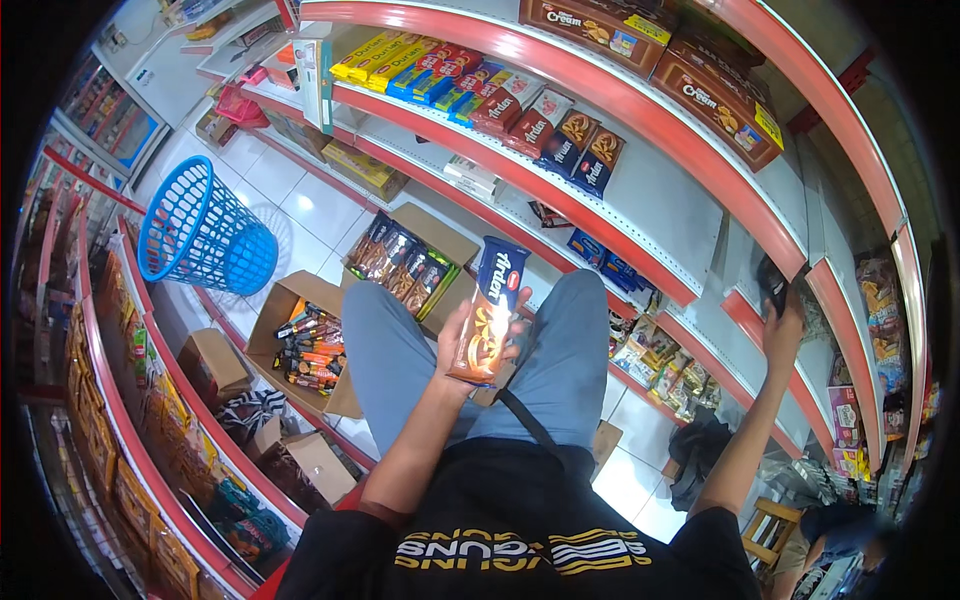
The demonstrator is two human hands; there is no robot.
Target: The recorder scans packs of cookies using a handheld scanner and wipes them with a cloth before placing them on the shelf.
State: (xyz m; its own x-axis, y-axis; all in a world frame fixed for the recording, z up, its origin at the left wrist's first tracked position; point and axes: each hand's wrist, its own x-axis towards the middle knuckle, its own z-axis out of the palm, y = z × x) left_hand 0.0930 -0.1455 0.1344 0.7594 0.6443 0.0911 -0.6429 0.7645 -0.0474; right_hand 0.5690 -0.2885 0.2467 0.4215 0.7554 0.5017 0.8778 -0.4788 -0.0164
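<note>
My left hand (454, 341) holds an Arden biscuit pack (491, 315), dark blue and brown, tilted above my lap between my knees. Far out to the right, my right hand (786, 319) grips a small black object (772, 283) at the shelf edge; its kind is unclear. More Arden packs, some red (501, 111) and some dark blue (596, 163), stand in a row on the shelf ahead. An open carton (457, 232) beyond my left knee holds several similar packs. Beside it, another open carton (274, 300) contains orange and dark wrapped snacks.
A blue plastic basket (206, 225) lies tipped on the tiled floor at left. Red-edged shelving (570, 56) curves around the front and right, with stocked racks (142, 300) at left. A wooden stool (769, 532) and another person (825, 544) are at lower right.
</note>
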